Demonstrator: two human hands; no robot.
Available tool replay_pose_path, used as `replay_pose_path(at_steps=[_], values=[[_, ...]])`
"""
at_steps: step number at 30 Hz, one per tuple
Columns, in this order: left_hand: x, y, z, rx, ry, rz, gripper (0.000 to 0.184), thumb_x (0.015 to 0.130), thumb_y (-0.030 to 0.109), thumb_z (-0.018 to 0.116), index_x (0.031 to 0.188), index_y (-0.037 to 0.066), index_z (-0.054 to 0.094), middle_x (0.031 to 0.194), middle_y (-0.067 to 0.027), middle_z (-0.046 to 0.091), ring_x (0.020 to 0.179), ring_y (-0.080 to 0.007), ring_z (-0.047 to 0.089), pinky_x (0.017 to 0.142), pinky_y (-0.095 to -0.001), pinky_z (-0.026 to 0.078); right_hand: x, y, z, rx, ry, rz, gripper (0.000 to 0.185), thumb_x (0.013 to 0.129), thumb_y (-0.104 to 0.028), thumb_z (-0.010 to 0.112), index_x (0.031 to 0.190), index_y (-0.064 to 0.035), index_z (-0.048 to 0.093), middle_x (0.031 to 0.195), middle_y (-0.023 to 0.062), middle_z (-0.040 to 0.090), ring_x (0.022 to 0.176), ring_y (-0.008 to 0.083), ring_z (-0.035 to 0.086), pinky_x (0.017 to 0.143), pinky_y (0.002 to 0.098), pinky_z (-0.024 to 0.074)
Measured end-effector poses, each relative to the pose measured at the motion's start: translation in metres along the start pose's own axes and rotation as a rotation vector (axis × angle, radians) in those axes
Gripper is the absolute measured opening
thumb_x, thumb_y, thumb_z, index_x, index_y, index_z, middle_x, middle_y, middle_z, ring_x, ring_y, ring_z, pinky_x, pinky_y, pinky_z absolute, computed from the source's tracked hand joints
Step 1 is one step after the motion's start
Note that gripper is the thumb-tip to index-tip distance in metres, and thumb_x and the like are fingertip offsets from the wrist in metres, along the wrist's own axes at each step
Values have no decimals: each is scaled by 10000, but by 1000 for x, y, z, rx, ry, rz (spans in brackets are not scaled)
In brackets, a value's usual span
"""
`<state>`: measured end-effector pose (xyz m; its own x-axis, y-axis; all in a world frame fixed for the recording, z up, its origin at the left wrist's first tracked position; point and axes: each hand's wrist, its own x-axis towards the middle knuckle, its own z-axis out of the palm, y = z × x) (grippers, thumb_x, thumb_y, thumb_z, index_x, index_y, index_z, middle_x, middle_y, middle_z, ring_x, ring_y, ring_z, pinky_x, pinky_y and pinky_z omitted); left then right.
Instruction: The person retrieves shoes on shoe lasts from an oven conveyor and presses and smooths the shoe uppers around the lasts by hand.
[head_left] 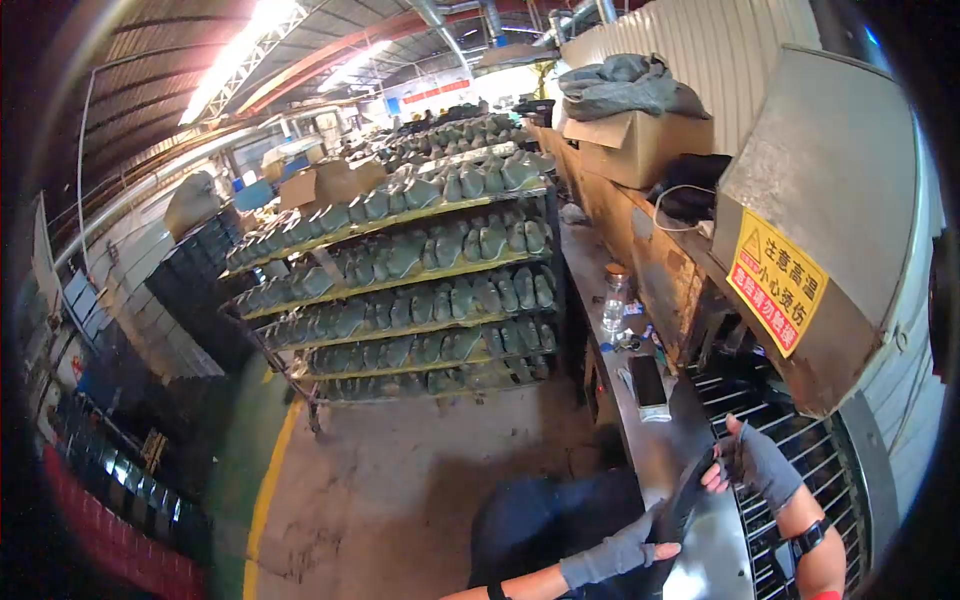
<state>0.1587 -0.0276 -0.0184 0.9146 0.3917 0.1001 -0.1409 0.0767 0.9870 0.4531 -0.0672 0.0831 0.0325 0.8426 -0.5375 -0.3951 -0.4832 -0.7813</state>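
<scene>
A dark, curved, flexible-looking piece (pixel 687 502) is held slantwise over the metal ledge; its exact kind I cannot make out. My left hand (pixel 615 556), in a grey fingerless glove, is closed on its lower end. At its upper end, my right hand (pixel 757 467), gloved the same way and with a dark watch on the wrist, has its fingers curled on the piece. Beneath and beside the right hand runs a rack of metal bars (pixel 800 470), like a conveyor grate, coming out of a grey metal hood (pixel 820 200).
A yellow and red warning sign (pixel 777 282) is on the hood. Along the ledge stand a phone (pixel 648 382) and a clear bottle (pixel 615 298). Ahead is a multi-tier rack (pixel 400 280) of grey-green shoe-shaped pieces. A cardboard box (pixel 650 150) sits at upper right; a yellow floor line (pixel 268 490) runs left.
</scene>
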Motion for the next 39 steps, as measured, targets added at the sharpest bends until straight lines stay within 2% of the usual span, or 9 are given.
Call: replay_pose_path(at_steps=[4,9,11,13,15,17,34,38,39], values=[[-28,-12,-35,-150,154,-272,692,1065,320,711,1609,-5,435,1458,-69,595,1352,-187,523,1209,-352,388,22,-3,-18,-394,133,-217,651,1066,-571,609,1187,63,688,954,237,793,781,307,790,701,389,632],[-79,-56,-57,-103,336,-473,619,1089,333,675,1570,-11,494,1432,-97,659,1333,-185,563,1190,-352,424,110,21,-205,-1526,620,-884,695,705,-348,962,1225,40,713,1076,199,800,974,358,776,853,467,616],[-82,-49,-40,52,577,-393,342,1079,370,690,1234,67,723,1170,-31,734,1087,-123,654,972,-306,552,120,3,-237,-1158,782,-749,721,660,-390,966,1207,15,731,1111,225,793,1026,428,761,909,503,607],[-78,-66,-50,76,579,-542,347,1056,341,708,1216,36,753,1170,-76,781,1077,-160,716,968,-312,603,128,-11,-273,-1292,916,-384,726,658,-394,968,1208,17,731,1125,229,789,1039,422,759,913,501,605],[-75,-96,-66,-58,363,-650,641,1082,333,688,1587,-3,479,1484,-108,635,1351,-196,562,1199,-353,421,136,-20,-293,-1370,940,-205,732,656,-397,970,1209,20,732,1138,232,786,1051,415,757,918,499,604],[-73,-104,-65,-101,390,-649,643,1082,325,690,1594,4,472,1494,-101,624,1344,-200,565,1199,-353,423,143,-23,-308,-1404,934,-125,738,655,-400,971,1210,23,733,1152,236,782,1063,409,755,923,497,603],[-64,-51,-59,-95,448,-648,578,1086,383,680,1516,23,542,1291,-63,695,1123,-168,636,1020,-341,529,82,17,-254,-1317,833,103,785,640,-427,985,1217,46,739,1269,268,749,1165,356,739,962,480,592],[-82,-105,-60,-60,436,-615,576,1077,422,663,1493,34,570,1268,-88,708,1134,-166,639,1024,-334,522,28,93,-240,-1397,1023,-82,645,689,-587,925,861,14,762,922,264,776,904,439,761,771,523,567],[-82,-96,-57,-79,428,-601,576,1077,422,663,1493,34,570,1268,-88,708,1134,-166,639,1024,-334,522,10,92,-220,-1243,1029,63,775,666,-636,928,1061,17,787,1065,272,781,1046,451,747,900,530,589]])
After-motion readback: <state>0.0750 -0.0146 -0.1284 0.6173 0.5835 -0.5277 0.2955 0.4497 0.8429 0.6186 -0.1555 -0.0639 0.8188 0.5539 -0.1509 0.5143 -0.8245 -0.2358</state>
